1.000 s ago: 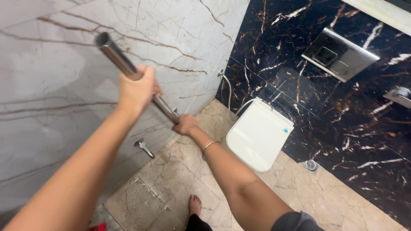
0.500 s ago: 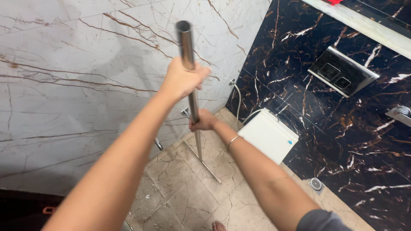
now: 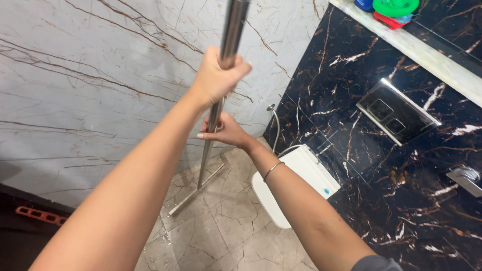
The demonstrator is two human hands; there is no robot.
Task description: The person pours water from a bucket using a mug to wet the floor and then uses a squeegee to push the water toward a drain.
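- At the foot of the pale marble wall (image 3: 75, 90), toward ten o'clock from where the person stands, the metal pole (image 3: 215, 108) stands nearly upright, its cross-bar head (image 3: 193, 193) resting on the wet floor tiles (image 3: 221, 226).
- Left hand (image 3: 216, 78): grip wrapped fully around the upper pole, fingers pressed tight about the shaft, thumb side uppermost.
- Right hand (image 3: 226, 133): grip closed around the pole just below the left, fingers curled about the metal; a thin bangle (image 3: 272, 170) sits on that wrist.
- Judgement on doing the stroke well: hands kept apart on the shaft give leverage; the head should lie flat along its full length so no strip of water is skipped; pressure is best steady rather than jabbed, as the tiles look slick and the shaft is smooth.
- Hazard, as judged: the closed white toilet (image 3: 296, 183) at three o'clock of the head and the hose (image 3: 275, 128) hanging at the corner both lie near the pole's sweep.
- Dark marble wall (image 3: 351, 110), at two o'clock: a rectangular chrome flush plate (image 3: 396, 113) with two buttons; a chrome fitting (image 3: 467, 178) at the right edge.
- Ledge (image 3: 427, 52) at one o'clock: a green round container (image 3: 396, 7), a blue item (image 3: 365, 4) and a red one (image 3: 389, 21), all cut by the frame; no label legible.
- Toilet lid: one small blue sticker (image 3: 326, 191) near its rear edge.
- Eight o'clock: a red grille-like strip (image 3: 40, 216) low in a dark area; its kind cannot be told.
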